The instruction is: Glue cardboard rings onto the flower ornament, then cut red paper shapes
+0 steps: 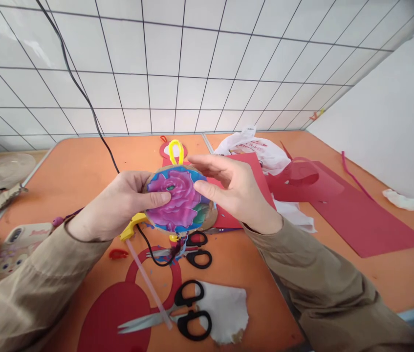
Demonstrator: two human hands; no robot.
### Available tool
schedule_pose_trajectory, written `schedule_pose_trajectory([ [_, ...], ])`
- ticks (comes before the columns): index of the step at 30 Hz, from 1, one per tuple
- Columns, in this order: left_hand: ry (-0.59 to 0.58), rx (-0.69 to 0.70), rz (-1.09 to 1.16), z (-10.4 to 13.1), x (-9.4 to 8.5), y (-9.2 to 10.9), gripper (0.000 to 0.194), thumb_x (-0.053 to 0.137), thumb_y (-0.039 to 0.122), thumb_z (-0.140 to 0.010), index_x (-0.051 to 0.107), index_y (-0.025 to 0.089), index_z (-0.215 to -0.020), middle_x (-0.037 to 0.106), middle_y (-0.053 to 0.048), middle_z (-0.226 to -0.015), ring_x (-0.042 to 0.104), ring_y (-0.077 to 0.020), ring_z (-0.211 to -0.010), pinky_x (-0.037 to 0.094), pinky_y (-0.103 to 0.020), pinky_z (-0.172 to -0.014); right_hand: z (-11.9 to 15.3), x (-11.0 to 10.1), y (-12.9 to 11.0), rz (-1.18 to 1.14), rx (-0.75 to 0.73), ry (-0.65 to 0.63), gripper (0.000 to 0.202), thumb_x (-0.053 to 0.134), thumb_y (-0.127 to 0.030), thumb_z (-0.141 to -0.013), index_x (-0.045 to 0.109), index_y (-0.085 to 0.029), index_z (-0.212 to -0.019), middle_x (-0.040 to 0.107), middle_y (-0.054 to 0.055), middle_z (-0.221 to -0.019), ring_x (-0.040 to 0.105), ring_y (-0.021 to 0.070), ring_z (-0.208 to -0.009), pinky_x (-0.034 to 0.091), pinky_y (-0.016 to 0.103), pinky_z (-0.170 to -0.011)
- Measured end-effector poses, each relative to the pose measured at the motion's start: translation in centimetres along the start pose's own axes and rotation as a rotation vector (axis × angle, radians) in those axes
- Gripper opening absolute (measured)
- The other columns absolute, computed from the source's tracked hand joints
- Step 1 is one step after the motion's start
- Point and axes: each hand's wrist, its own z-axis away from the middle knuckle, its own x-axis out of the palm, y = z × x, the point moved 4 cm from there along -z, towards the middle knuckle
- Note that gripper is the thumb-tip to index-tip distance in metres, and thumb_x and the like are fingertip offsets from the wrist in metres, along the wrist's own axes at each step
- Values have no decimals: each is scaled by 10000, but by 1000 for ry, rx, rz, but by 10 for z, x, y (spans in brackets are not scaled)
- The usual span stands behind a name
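Note:
A round ornament [177, 198] with a large pink flower on blue and a brownish rim is held up over the table. My left hand [129, 203] grips its left edge, thumb across the flower. Around the upper right edge curves my right hand [234, 188], its thumb on the front face and its fingers stretched toward the far side, partly hidden. A yellow fuzzy loop [176, 151] stands at the ornament's top. Below it are a small yellow bead [173, 238] and dark strands. Behind the left hand's side lies a yellow glue gun [130, 227] with a clear glue stick [150, 283].
Two black-handled scissors [194, 310] [199, 249] lie below, near red paper shapes [115, 318] and a white scrap [227, 310]. Red sheets [368, 215] and a plastic bag [254, 146] are right. A phone [23, 244] lies left; a black cable [82, 90] hangs down.

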Motion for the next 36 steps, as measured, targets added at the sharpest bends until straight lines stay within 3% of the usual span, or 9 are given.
schedule_pose_trajectory([
  [6, -4, -3, 31, -3, -2, -2, 130, 828, 222, -701, 755, 123, -743, 732, -36, -656, 665, -123, -550, 564, -206, -543, -2, -1, 2, -90, 50, -35, 252, 678, -366, -847, 714, -260, -1073, 736, 50, -1162, 686, 244, -1108, 576, 425, -957],
  [9, -7, 2, 42, -4, -3, -3, 122, 827, 214, -701, 752, 122, -730, 731, -33, -646, 666, -119, -545, 561, -197, -541, -2, 0, 0, -63, 58, -42, 100, 687, -338, -836, 727, -252, -870, 761, 26, -914, 717, 223, -891, 602, 382, -808],
  [11, -2, -1, 26, -4, -3, -4, 138, 828, 222, -697, 744, 115, -717, 724, -33, -631, 660, -117, -534, 556, -196, -534, -2, 1, 0, -27, 107, -56, 156, 672, -325, -842, 679, -229, -720, 701, 17, -729, 669, 192, -707, 573, 346, -671],
  [13, 4, -4, 9, -4, -4, -5, 163, 831, 238, -693, 739, 107, -719, 719, -36, -626, 651, -115, -524, 552, -198, -527, -3, 1, -1, -28, 140, -75, 245, 635, -348, -864, 625, -216, -658, 645, 17, -670, 613, 171, -647, 521, 320, -600],
  [17, 8, -35, 10, -5, -1, -6, 193, 841, 241, -675, 730, 90, -726, 712, -38, -628, 645, -113, -523, 548, -196, -521, -3, 1, 0, -57, 111, -88, 248, 606, -387, -876, 615, -217, -696, 656, 27, -736, 600, 171, -717, 496, 310, -633],
  [26, 5, -104, 28, -5, 7, -7, 218, 864, 208, -625, 713, 87, -724, 703, -24, -611, 640, -108, -523, 546, -190, -521, -4, 8, 3, -68, 107, -61, 292, 631, -428, -860, 588, -215, -665, 589, 17, -670, 538, 154, -644, 436, 308, -581],
  [32, -35, -83, -43, -6, 8, -13, 192, 828, 225, -683, 704, 93, -744, 708, -26, -632, 631, -103, -538, 536, -196, -538, -4, 9, 5, -120, 170, -129, 493, 611, -502, -867, 401, -203, -537, 302, -36, -562, 284, 97, -538, 227, 278, -490],
  [36, -107, -67, -42, -7, 8, -14, 185, 820, 232, -699, 731, 109, -806, 732, -34, -731, 656, -113, -620, 553, -223, -624, -3, 9, 7, -116, 230, -104, 436, 664, -412, -841, 445, -205, -526, 357, -18, -544, 321, 108, -524, 242, 288, -476],
])
